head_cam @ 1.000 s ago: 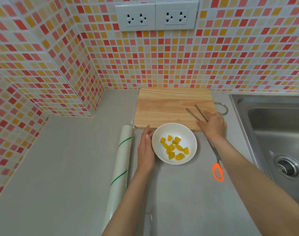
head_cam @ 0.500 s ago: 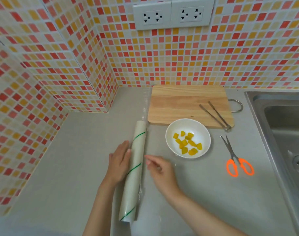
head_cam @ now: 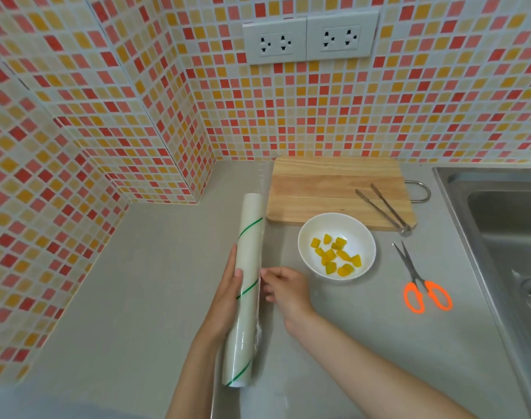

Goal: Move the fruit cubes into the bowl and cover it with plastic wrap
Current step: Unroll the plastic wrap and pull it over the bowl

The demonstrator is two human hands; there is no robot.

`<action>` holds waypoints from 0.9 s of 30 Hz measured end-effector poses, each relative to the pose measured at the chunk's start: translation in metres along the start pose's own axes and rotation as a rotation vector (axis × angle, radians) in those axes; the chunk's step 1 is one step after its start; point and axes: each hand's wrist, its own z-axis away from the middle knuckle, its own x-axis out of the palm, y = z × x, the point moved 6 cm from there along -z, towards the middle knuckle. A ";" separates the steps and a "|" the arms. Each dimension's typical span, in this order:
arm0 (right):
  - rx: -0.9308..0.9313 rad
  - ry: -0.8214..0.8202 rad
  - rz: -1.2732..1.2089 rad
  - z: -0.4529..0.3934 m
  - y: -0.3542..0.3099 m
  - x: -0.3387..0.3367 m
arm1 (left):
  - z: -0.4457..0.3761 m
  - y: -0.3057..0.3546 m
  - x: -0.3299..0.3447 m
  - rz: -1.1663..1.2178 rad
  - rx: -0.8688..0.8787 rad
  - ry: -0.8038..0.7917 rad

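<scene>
Plastic wrap roll at lower centre on tabletop, steadied by left hand, fingers straight. Right hand pinching at film edge. Likely light, clingy, tear-prone; best held by loose edge.

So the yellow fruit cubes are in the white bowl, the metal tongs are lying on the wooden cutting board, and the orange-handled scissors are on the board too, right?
Not quite. The orange-handled scissors lie on the grey countertop, right of the white bowl, not on the wooden cutting board. The head view shows this. The rest holds: the yellow fruit cubes are in the bowl and the metal tongs lie on the board.
</scene>
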 end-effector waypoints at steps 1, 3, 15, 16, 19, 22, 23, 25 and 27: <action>-0.034 0.003 0.007 0.001 -0.006 -0.001 | 0.001 0.005 0.000 0.049 0.019 0.003; -0.102 -0.002 0.003 0.003 -0.018 -0.002 | 0.002 0.013 0.001 0.104 0.047 0.025; -0.152 -0.067 0.005 0.004 -0.047 -0.015 | -0.011 0.023 0.016 0.444 0.002 0.007; -0.136 -0.087 -0.046 0.005 -0.049 -0.016 | -0.012 0.024 0.016 0.464 -0.009 0.010; -0.087 -0.171 -0.197 0.008 -0.053 -0.015 | -0.012 0.027 0.016 0.499 -0.039 0.020; -0.065 -0.214 -0.278 0.008 -0.059 -0.015 | -0.012 0.028 0.017 0.503 -0.074 0.001; -0.065 -0.215 -0.257 0.007 -0.061 -0.016 | -0.011 0.029 0.019 0.500 -0.083 -0.019; -0.083 -0.200 -0.155 0.003 -0.067 -0.019 | -0.007 0.033 0.023 0.489 -0.080 -0.085; -0.133 -0.187 -0.083 0.000 -0.072 -0.022 | -0.006 0.039 0.026 0.486 -0.052 -0.147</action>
